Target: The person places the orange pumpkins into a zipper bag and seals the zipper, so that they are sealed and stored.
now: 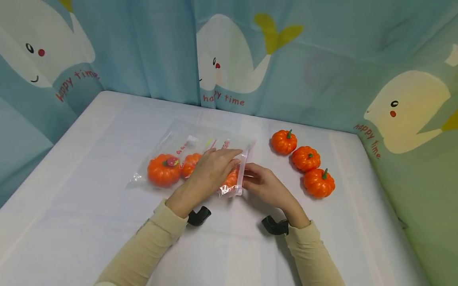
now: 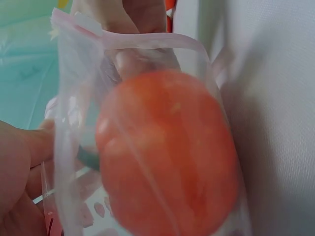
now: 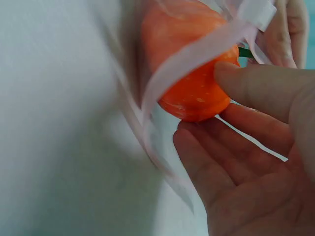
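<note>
A clear zip bag (image 1: 164, 139) with pink print lies on the table, its pink-edged mouth facing right. Inside it are an orange toy pumpkin (image 1: 159, 174) at the far end and a second one (image 1: 189, 163) beside it. My left hand (image 1: 211, 167) reaches over the bag and holds its upper film near the mouth. Just inside the mouth sits another toy pumpkin (image 2: 167, 152), its green stem toward the left hand. My right hand (image 1: 266, 184) is at the opening, thumb and fingertips on this pumpkin's outer end, as the right wrist view shows.
Three more toy pumpkins stand in a slanting row right of the bag: a back one (image 1: 284, 142), a middle one (image 1: 305, 158) and a front one (image 1: 319, 183). A whale-print curtain (image 1: 161, 51) hangs behind the white table (image 1: 89, 222).
</note>
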Demonstrator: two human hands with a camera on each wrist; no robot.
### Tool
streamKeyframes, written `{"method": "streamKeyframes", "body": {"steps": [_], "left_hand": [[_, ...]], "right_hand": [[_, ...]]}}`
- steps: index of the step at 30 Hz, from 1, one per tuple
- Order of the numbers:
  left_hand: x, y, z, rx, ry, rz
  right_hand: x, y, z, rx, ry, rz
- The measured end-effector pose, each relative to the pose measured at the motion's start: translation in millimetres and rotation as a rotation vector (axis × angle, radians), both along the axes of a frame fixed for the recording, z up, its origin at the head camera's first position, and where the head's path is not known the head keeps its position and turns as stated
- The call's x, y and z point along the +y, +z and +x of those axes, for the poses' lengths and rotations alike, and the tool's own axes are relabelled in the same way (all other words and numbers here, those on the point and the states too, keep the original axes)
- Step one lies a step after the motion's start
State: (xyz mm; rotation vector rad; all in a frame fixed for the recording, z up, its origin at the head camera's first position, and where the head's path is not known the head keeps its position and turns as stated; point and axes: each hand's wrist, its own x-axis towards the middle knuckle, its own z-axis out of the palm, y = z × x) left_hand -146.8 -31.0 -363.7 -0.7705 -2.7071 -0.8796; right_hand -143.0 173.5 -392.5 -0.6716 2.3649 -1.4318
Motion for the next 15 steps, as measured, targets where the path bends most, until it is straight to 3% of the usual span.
{"method": "streamKeyframes", "body": {"steps": [5, 15], "left_hand": [[1.3, -0.5, 0.5, 0.006, -0.012, 0.003], [1.7, -0.4, 1.0, 0.009, -0.019, 0.007]], "right_hand": [[-5.9, -4.8, 0.8, 0.024, 0.007, -0.026], [-9.8, -5.9, 2.6, 0.078, 0.019, 0.031]]}}
